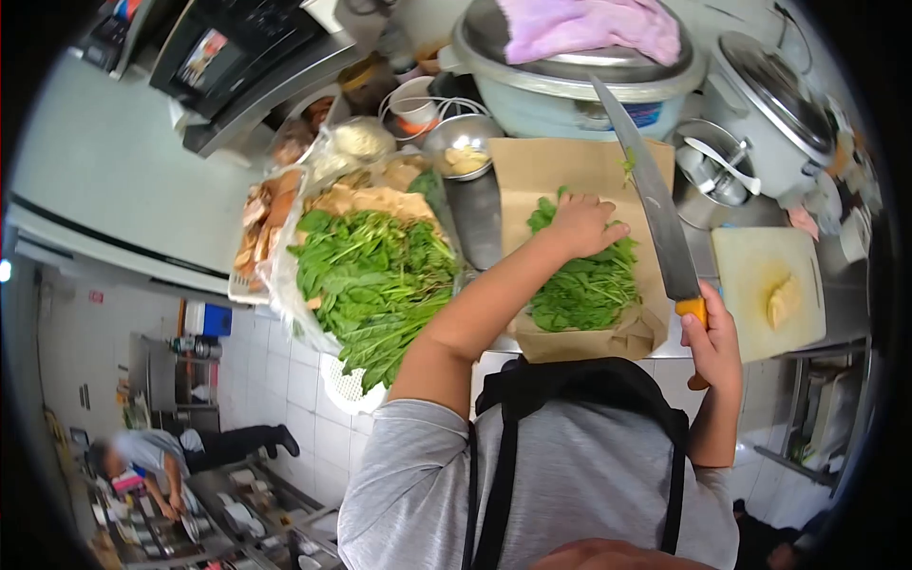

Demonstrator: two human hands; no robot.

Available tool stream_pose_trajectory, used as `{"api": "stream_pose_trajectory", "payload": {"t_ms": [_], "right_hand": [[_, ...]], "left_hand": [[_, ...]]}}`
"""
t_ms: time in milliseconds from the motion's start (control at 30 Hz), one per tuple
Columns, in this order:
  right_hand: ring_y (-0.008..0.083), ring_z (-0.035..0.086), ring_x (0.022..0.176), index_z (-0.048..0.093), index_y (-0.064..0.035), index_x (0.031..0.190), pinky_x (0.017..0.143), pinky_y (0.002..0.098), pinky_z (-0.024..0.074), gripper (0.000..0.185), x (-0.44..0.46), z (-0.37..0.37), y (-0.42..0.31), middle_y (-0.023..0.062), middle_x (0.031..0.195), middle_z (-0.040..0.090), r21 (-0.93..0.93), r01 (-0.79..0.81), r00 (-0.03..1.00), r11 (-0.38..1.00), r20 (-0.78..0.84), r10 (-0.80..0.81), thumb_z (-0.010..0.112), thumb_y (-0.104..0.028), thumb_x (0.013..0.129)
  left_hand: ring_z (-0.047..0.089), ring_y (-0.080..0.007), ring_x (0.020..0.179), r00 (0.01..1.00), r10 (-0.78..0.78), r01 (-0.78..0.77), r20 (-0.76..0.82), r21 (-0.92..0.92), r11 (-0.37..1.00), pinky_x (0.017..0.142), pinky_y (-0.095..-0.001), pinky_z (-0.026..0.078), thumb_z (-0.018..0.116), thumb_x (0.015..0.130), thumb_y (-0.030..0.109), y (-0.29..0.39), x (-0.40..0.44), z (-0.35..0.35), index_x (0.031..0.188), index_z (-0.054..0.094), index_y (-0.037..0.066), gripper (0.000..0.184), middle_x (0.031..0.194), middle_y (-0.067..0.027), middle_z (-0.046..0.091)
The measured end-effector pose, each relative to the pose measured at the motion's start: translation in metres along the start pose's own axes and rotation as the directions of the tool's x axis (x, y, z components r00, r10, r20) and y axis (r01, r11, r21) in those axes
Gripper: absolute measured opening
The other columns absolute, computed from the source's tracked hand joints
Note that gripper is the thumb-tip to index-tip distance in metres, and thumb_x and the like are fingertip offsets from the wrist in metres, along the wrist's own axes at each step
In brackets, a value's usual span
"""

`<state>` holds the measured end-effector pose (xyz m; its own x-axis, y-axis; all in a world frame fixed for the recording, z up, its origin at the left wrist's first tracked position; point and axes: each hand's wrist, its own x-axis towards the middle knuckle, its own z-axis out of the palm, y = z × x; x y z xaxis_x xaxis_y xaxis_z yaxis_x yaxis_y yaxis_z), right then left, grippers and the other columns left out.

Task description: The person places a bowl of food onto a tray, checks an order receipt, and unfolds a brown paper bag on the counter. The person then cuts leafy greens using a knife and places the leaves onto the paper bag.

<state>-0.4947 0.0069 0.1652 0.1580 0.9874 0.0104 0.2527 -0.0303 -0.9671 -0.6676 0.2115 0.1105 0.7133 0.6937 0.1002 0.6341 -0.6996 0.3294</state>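
Observation:
My right hand (pixel 712 344) is wrapped round the orange handle of a large kitchen knife (pixel 655 204), its long blade pointing up and away over the right side of a brown paper sheet (pixel 518 180). On that paper lies a pile of leafy greens (pixel 589 290). My left hand (pixel 586 226) rests on the top of the pile, palm down, thumb apart from the fingers. A small green scrap (pixel 628 166) is beside the blade. Left of the paper, a plastic bag (pixel 285 275) holds more leafy greens (pixel 375 275).
A cutting board (pixel 736 256) with a yellowish piece (pixel 784 302) is at right. Behind stand a large lidded pot (pixel 551 104) with a pink cloth (pixel 589 28), a rice cooker (pixel 774 95), a utensil pot (pixel 698 204) and a metal bowl (pixel 456 133). Another person (pixel 161 451) works far left.

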Motion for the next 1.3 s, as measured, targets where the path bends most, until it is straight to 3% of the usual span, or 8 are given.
{"api": "stream_pose_trajectory", "payload": {"t_ms": [100,233,367,567,767,867,1067,1300], "right_hand": [[0.0061,0.045,0.056,0.044,-0.0018,0.119,0.051,0.0203,0.0395,0.038,0.007,0.014,-0.005,0.0014,0.078,0.052,0.016,0.044,0.998,0.999,0.054,-0.045,0.048,-0.006,0.082],[0.0062,0.045,0.058,0.045,-0.0012,0.118,0.052,0.0205,0.0395,0.037,0.014,0.034,-0.012,0.0020,0.080,0.053,0.026,0.027,0.991,0.999,0.132,-0.030,0.049,-0.006,0.082],[0.0065,0.045,0.059,0.045,-0.0010,0.118,0.053,0.0209,0.0396,0.038,0.022,0.059,-0.018,0.0017,0.078,0.052,0.008,0.068,0.984,0.998,0.168,-0.068,0.051,-0.006,0.081],[0.0068,0.045,0.059,0.044,-0.0013,0.119,0.054,0.0209,0.0397,0.039,0.031,0.097,-0.040,0.0006,0.076,0.051,0.012,0.031,0.971,0.999,0.236,-0.033,0.052,-0.006,0.081],[0.0066,0.045,0.058,0.044,-0.0014,0.119,0.054,0.0210,0.0400,0.039,0.034,0.128,-0.051,0.0000,0.075,0.051,0.002,0.060,0.961,0.998,0.271,-0.058,0.052,-0.007,0.082],[0.0062,0.045,0.059,0.044,-0.0016,0.119,0.054,0.0209,0.0401,0.039,0.034,0.143,-0.048,0.0001,0.075,0.050,0.012,0.087,0.956,0.996,0.281,-0.087,0.052,-0.007,0.082],[0.0066,0.046,0.057,0.044,-0.0024,0.119,0.053,0.0211,0.0407,0.038,0.023,0.157,-0.051,0.0005,0.074,0.050,0.042,0.045,0.956,0.998,0.289,-0.055,0.052,-0.009,0.082],[0.0072,0.047,0.058,0.044,-0.0021,0.119,0.053,0.0217,0.0410,0.039,0.015,0.172,-0.048,0.0014,0.074,0.050,0.023,0.021,0.961,1.000,0.275,-0.027,0.053,-0.011,0.082]], "left_hand": [[0.054,-0.0333,0.092,0.980,0.102,-0.125,-0.170,-0.129,0.984,0.082,-0.0393,0.042,0.055,0.078,0.036,-0.035,-0.037,-0.046,0.104,0.057,0.004,0.041,0.096,-0.0172,0.058],[0.059,-0.0287,0.080,0.957,-0.240,0.217,-0.164,-0.144,0.965,0.071,-0.0347,0.046,0.058,0.077,0.024,-0.084,-0.112,-0.127,0.087,0.062,0.004,0.022,0.083,-0.0141,0.061],[0.059,-0.0298,0.077,0.809,-0.549,0.582,-0.209,0.156,0.798,0.069,-0.0376,0.046,0.061,0.074,0.022,-0.147,-0.194,-0.174,0.085,0.061,0.003,0.022,0.082,-0.0151,0.061],[0.057,-0.0308,0.080,0.811,-0.564,0.567,-0.155,0.447,0.692,0.071,-0.0397,0.046,0.062,0.071,0.021,-0.186,-0.257,-0.164,0.083,0.062,0.006,0.019,0.080,-0.0158,0.060],[0.056,-0.0302,0.081,0.723,-0.535,0.548,-0.438,-0.108,0.829,0.073,-0.0380,0.045,0.059,0.073,0.017,-0.209,-0.247,-0.171,0.083,0.063,0.007,0.014,0.080,-0.0131,0.061],[0.057,-0.0290,0.085,0.867,-0.358,0.399,-0.346,0.052,0.916,0.076,-0.0383,0.043,0.060,0.075,0.019,-0.227,-0.230,-0.151,0.096,0.061,0.005,0.025,0.088,-0.0133,0.062],[0.046,-0.0297,0.107,0.787,-0.612,0.587,0.071,0.216,0.780,0.091,-0.0432,0.030,0.065,0.071,0.034,-0.212,-0.220,-0.150,0.116,0.051,0.010,0.053,0.108,-0.0126,0.057],[0.055,-0.0328,0.093,0.852,-0.504,0.471,-0.144,-0.211,0.857,0.082,-0.0403,0.038,0.065,0.073,0.037,-0.243,-0.228,-0.170,0.104,0.058,0.004,0.046,0.101,-0.0180,0.058]]}}
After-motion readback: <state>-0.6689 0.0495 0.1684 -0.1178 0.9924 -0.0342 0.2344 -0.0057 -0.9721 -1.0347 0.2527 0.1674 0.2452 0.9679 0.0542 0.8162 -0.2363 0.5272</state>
